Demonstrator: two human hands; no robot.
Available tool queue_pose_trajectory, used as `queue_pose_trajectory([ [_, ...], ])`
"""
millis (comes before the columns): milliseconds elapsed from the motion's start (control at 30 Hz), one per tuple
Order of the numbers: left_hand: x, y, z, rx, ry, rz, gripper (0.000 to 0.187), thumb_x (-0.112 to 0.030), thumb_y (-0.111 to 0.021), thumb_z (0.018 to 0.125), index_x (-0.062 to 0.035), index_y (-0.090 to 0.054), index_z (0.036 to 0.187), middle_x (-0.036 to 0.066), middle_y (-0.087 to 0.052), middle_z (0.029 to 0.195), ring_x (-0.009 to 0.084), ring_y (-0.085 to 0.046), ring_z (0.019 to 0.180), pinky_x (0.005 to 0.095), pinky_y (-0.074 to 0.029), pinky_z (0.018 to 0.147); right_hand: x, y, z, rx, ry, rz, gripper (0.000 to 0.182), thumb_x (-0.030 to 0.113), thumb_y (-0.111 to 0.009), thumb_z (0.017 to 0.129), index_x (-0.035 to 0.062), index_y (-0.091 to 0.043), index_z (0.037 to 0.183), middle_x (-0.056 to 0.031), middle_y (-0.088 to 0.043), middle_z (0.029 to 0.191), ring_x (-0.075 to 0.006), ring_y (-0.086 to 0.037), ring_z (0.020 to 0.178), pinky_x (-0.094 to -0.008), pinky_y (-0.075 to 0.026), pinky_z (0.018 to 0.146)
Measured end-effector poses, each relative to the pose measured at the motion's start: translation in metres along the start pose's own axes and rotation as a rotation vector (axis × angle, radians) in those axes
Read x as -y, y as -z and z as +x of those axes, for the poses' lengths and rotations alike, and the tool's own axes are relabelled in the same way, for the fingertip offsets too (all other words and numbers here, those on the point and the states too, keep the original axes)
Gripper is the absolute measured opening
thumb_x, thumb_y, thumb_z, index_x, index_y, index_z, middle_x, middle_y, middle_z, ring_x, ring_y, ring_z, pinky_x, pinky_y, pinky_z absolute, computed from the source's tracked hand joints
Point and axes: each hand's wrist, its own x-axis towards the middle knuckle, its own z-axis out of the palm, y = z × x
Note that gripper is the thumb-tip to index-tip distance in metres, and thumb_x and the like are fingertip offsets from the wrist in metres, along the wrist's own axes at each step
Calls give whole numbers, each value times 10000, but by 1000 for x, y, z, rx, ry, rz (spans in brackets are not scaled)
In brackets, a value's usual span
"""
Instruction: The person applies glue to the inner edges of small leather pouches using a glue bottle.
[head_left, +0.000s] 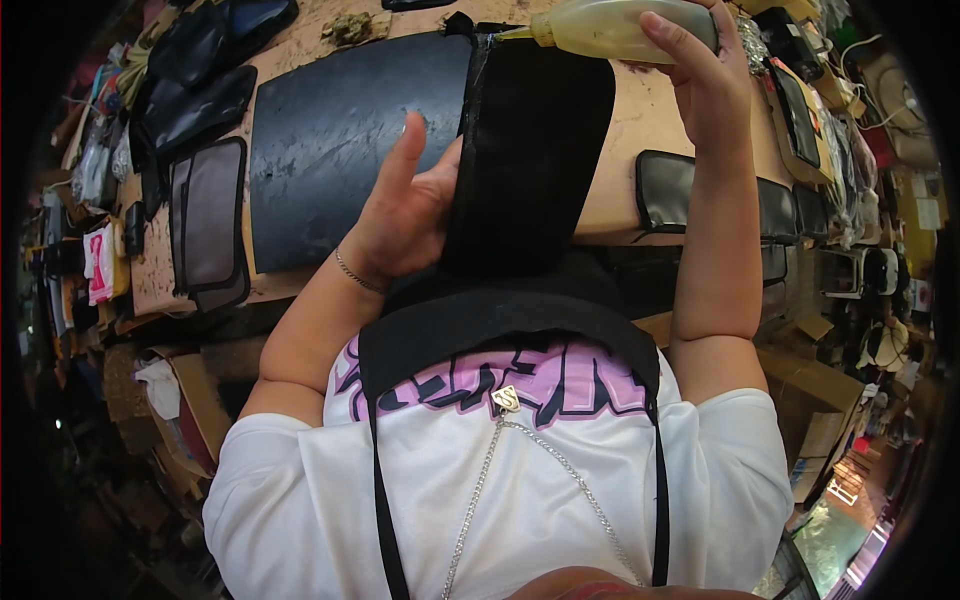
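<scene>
My left hand (400, 215) grips the left edge of a long black fabric panel (530, 150), holding it up in front of my chest with the thumb raised. My right hand (705, 85) is wrapped around a translucent yellowish squeeze bottle (600, 25). The bottle lies sideways, and its nozzle points left at the panel's top edge. The lower end of the panel runs down to a black apron over my white and pink shirt (500, 480).
A brown workbench (640, 130) carries a large black mat (340, 140), a grey panel with black trim (210, 215), black leather pieces (200, 70) and black pouches (665, 190). Cardboard boxes (815, 400) and clutter crowd both sides.
</scene>
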Motion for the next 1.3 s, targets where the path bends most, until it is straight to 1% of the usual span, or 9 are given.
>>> queue_pose_trajectory([
  [533,-1,-2,1,-24,-32,-43,943,-781,-188,941,-96,-175,1589,122,-353,1576,248,-369,1436,403,-275,1191,-8,-3,-12,51,-45,-180,326,119,-762,802,56,-586,1069,-44,-636,950,-124,-597,896,-262,-457,832],
  [633,-3,-1,2,-12,-36,-65,967,-798,-175,928,-91,-181,1587,132,-352,1574,259,-363,1439,415,-271,1194,-16,1,-21,203,-78,-160,402,117,-773,829,45,-576,1172,-116,-670,1128,-177,-621,1065,-286,-470,957],
  [667,-3,1,2,-1,-35,-68,976,-804,-171,923,-87,-184,1586,135,-349,1575,264,-360,1441,419,-270,1194,-11,3,-26,261,-108,-282,437,199,-780,792,58,-579,1153,-79,-661,1062,-154,-620,1022,-258,-470,906],
  [767,-5,0,3,2,-55,-95,1003,-821,-162,909,-77,-195,1581,143,-341,1578,280,-356,1442,433,-271,1195,11,-1,-41,323,-167,-243,509,259,-791,763,64,-567,1177,-88,-657,1055,-173,-626,1025,-293,-495,898],
  [933,-10,5,-1,-36,-71,-151,1038,-847,-172,885,-75,-197,1578,144,-334,1580,300,-358,1438,453,-272,1193,25,64,-32,293,34,321,583,375,-772,819,56,-538,1247,-133,-638,1148,-238,-625,1064,-361,-516,918],
  [1000,-10,6,-1,-49,-72,-179,1047,-855,-179,877,-79,-191,1580,141,-333,1580,301,-356,1439,458,-274,1192,22,90,-18,194,8,203,516,430,-698,902,40,-573,1217,-138,-618,1228,-247,-663,1006,-355,-535,896],
  [1100,-9,10,-1,19,-76,-201,1061,-865,-186,867,-83,-178,1583,133,-326,1583,295,-343,1446,458,-276,1190,31,87,-22,-34,206,-1564,493,388,-720,885,38,-578,1202,-160,-623,1187,-243,-652,1031,-383,-535,889],
  [1233,-5,11,0,4,-46,-166,1072,-877,-184,856,-94,-170,1587,121,-322,1585,287,-335,1450,456,-278,1189,29,71,-42,251,-79,126,367,246,-791,837,46,-627,1097,-69,-678,1075,-176,-653,960,-326,-527,871],
  [1300,-3,12,2,-3,-38,-169,1074,-881,-182,852,-100,-168,1589,117,-323,1585,284,-335,1450,455,-279,1188,14,61,-38,-36,8,-421,302,148,-788,832,39,-640,1072,-82,-692,1101,-159,-656,935,-292,-530,870],
])
